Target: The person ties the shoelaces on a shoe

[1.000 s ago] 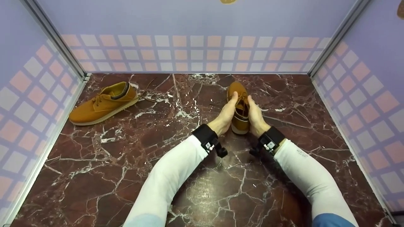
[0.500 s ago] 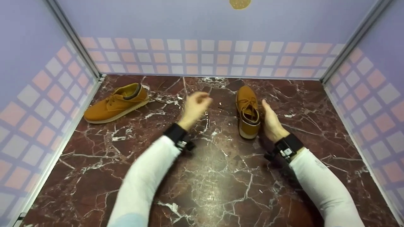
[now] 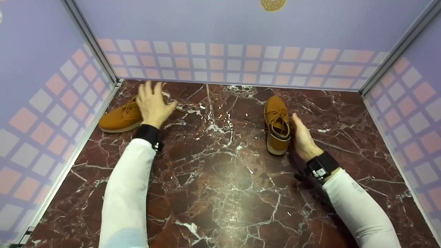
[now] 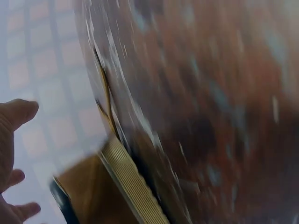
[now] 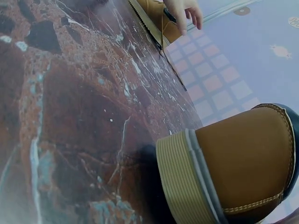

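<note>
Two tan lace-up shoes stand on the marbled surface. Over the heel end of the left shoe (image 3: pixel 120 117) hovers my left hand (image 3: pixel 155 105), its fingers spread, hiding the shoe's opening in the head view. The left wrist view is blurred but shows that shoe's heel (image 4: pixel 110 196) apart from the fingers. Beside the right shoe (image 3: pixel 275 113), whose laces are tied in a bow and whose toe points to the back wall, is my right hand (image 3: pixel 303 139), fingers extended along its right side. Whether it touches the shoe I cannot tell.
A loose lace (image 3: pixel 182 109) trails on the surface behind the left shoe's heel. Tiled-pattern panels enclose the space: a back wall (image 3: pixel 220 65), a left wall (image 3: pixel 38 113) and a right wall (image 3: pixel 413 113). The dark red marbled surface (image 3: pixel 213 165) stretches between and in front of the shoes.
My left hand has let go of the right shoe and swept left to above the left shoe, its fingers opening out. The right hand stays by the right shoe. The head view has shifted.
</note>
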Available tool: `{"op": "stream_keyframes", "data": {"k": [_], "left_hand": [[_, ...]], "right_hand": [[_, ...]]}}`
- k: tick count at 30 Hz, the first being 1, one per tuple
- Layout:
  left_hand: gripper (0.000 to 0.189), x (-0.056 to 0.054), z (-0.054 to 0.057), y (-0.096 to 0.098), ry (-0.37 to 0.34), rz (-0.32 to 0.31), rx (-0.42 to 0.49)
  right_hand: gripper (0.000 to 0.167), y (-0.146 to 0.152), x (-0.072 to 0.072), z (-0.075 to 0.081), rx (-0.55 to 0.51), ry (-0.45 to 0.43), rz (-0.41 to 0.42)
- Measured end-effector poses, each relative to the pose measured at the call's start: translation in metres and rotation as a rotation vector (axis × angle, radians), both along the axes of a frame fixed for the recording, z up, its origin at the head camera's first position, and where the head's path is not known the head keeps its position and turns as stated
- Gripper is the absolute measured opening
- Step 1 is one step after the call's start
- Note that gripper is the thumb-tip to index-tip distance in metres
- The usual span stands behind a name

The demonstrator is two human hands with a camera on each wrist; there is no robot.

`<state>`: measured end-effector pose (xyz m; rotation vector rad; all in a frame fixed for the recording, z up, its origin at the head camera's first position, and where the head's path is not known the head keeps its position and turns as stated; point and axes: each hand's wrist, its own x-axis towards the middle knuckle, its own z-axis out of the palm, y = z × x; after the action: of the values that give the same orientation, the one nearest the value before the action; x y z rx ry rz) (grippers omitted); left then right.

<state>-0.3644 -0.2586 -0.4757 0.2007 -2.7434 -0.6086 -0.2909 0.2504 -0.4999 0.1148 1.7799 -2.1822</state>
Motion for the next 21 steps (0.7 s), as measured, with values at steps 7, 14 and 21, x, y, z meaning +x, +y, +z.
{"op": "stream_keyframes", "data": {"k": [7, 14, 21], "left_hand": [[0.119, -0.005, -0.001, -0.035, -0.153, 0.181, -0.031], [0.128, -0.003, -0.004, -0.051, -0.271, 0.216, 0.040], [0.122, -0.004, -0.001, -0.052, -0.286, 0.190, 0.038]], "right_hand": [[0.079, 0.000, 0.001, -0.001, 0.014, 0.005, -0.002], [0.077, 0.000, 0.001, -0.002, 0.019, 0.024, -0.013], [0.079, 0.001, 0.000, 0.000, 0.028, 0.001, -0.042]]}}
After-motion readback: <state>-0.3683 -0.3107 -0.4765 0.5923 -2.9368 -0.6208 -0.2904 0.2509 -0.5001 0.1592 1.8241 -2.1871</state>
